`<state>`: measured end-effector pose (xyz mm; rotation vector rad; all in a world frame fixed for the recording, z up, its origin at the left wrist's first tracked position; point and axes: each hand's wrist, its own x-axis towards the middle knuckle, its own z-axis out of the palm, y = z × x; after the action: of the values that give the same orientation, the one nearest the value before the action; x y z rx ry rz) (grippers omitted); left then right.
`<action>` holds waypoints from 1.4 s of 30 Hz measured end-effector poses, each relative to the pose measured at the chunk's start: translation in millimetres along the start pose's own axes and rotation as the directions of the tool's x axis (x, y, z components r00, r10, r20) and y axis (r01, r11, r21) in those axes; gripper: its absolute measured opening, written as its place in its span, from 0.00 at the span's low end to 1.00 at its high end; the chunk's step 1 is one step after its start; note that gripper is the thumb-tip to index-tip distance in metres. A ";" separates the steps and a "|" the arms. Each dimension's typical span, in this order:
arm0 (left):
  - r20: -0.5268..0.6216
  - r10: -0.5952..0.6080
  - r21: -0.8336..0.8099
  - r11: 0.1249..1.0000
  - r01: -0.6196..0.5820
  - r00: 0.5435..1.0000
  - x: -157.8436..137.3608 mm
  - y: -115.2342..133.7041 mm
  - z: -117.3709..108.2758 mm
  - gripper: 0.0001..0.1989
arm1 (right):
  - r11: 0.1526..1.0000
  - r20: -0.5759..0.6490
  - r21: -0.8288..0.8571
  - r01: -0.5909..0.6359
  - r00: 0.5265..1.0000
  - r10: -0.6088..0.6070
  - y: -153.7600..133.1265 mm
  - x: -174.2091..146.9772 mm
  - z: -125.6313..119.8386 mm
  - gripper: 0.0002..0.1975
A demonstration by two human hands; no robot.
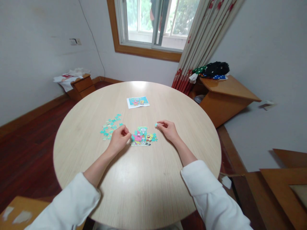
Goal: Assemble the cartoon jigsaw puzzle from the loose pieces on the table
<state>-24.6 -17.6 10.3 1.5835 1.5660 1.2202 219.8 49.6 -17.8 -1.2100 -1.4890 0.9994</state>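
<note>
A partly joined jigsaw puzzle (143, 138) lies on the round table, showing a pink starfish, a pale-headed figure and a yellow sponge character. My right hand (167, 129), up and to the right of it, pinches a small puzzle piece (156, 125) between thumb and fingers. Close to the puzzle's left edge is my left hand (120, 138), its fingers curled and thumb pressed in; whatever it may hold is hidden. Loose turquoise and pale puzzle pieces (110, 125) are scattered left of that hand, some partly behind it.
A printed reference picture (138, 102) lies beyond the puzzle on the wooden table (136, 188). Clothes (214, 69) rest on a tilted wooden cabinet (223, 99) at right. Another small cabinet (83, 87) with cloth stands at left, and a curtain (203, 35) hangs beside the window.
</note>
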 end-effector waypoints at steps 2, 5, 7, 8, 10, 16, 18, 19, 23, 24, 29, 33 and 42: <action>0.009 0.007 -0.007 1.000 -0.007 1.000 0.5 -1.5 0.2 0.05 | 1.000 0.001 0.003 -0.002 1.000 0.002 0.2 0.3 0.2 0.15; 0.007 0.010 -0.010 1.000 -0.010 1.000 0.9 -1.4 0.6 0.05 | 1.000 0.011 0.020 0.000 1.000 0.000 0.7 0.5 0.4 0.15; 0.002 0.005 -0.006 1.000 -0.005 1.000 0.8 -0.3 0.9 0.05 | 1.000 0.020 0.026 0.004 1.000 -0.004 0.4 0.3 0.4 0.15; 0.000 0.001 -0.003 1.000 -0.001 1.000 0.7 0.3 1.1 0.05 | 1.000 0.022 0.026 0.006 1.000 -0.007 0.1 0.2 0.5 0.14; 0.000 -0.004 0.006 1.000 0.004 1.000 0.4 1.2 1.2 0.05 | 1.000 0.022 0.023 0.010 1.000 -0.010 -0.9 -0.2 0.5 0.14; 0.005 -0.008 0.021 1.000 0.008 1.000 0.4 0.4 1.1 0.04 | 1.000 0.039 -0.002 0.019 0.999 -0.019 -3.2 -0.9 0.0 0.13; 0.009 -0.003 0.021 1.000 0.003 1.000 0.6 -0.4 1.1 0.04 | 1.000 0.043 -0.011 0.018 0.999 -0.017 -3.1 -0.8 -0.2 0.13; 0.011 0.000 0.020 1.000 0.000 1.000 0.6 -0.8 1.1 0.04 | 1.000 0.043 -0.018 0.018 0.999 -0.017 -2.9 -0.8 -0.3 0.13; 0.012 -0.004 0.022 1.000 0.004 1.000 0.4 -1.2 1.2 0.04 | 0.999 0.042 -0.045 0.019 0.999 -0.017 -2.9 -1.1 0.1 0.13; 0.012 -0.006 0.022 1.000 0.005 1.000 0.3 -1.0 1.1 0.04 | 0.999 0.043 -0.048 0.019 0.999 -0.017 -3.2 -1.3 0.3 0.12; 0.016 -0.023 0.020 1.000 0.023 1.000 -0.1 0.2 0.9 0.04 | 0.999 0.051 -0.044 0.011 0.999 -0.009 -5.8 -2.3 1.7 0.12; 0.008 -0.024 0.028 0.999 0.024 1.000 -0.2 0.0 1.5 0.05 | 0.999 0.065 -0.033 0.002 0.998 0.000 -7.4 -3.2 1.9 0.12; 0.008 0.012 0.050 0.999 -0.013 1.000 0.3 -3.7 2.5 0.05 | 0.999 0.102 -0.039 -0.017 0.995 0.021 -8.1 -4.0 0.8 0.11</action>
<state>-24.0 -16.3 6.0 1.6295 1.5957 1.1892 217.6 44.2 -10.9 -1.2172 -1.5856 1.0638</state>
